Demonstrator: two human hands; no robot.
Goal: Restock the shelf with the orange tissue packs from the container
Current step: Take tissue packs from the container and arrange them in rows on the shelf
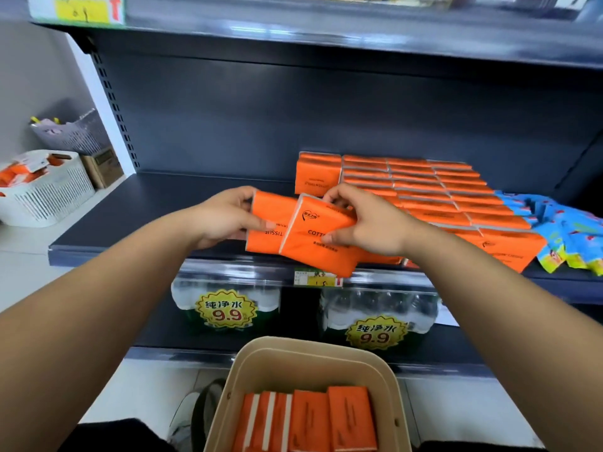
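Observation:
My left hand (225, 216) grips one orange tissue pack (269, 220) by its left end, above the front edge of the dark shelf (137, 203). My right hand (365, 220) grips a second orange pack (313, 243) that overlaps the first one's right side. Rows of orange packs (456, 197) fill the shelf to the right, with one pack standing upright (316, 176) at their back left corner. Below me sits a beige container (235, 380) holding several more orange packs (310, 419).
Blue patterned packets (567, 230) lie at the shelf's right end. Bottled water packs with 9.9 price stickers (226, 311) stand on the shelf below. A white basket (49, 194) with orange items sits at left, with a cardboard box and a purple basket (73, 133) behind it.

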